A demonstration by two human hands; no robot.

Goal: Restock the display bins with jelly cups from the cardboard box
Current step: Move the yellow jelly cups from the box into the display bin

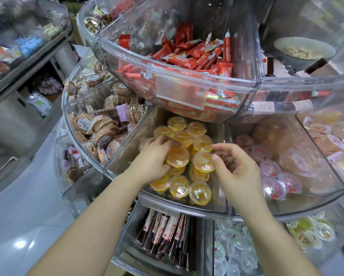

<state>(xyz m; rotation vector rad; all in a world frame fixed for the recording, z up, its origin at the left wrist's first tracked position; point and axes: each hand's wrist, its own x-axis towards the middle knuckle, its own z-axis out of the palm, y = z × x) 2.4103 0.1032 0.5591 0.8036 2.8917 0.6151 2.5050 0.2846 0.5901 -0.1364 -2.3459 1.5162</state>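
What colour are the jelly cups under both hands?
Orange-yellow jelly cups with clear lids, best seen in the head view.

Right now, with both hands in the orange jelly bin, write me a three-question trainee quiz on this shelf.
1. True or false: the left hand rests on the orange jelly cups.
2. Which snack fills the bin directly above the orange jelly bin? A) red-wrapped bars B) round brown biscuits C) clear green cups
3. Fill in: the bin to the right of the orange cups holds jelly cups with ____ lids.

Key:
1. True.
2. A, the red-wrapped bars.
3. Pink; see the pink jelly cups. The right hand hovers between the two bins, fingers loosely curled.
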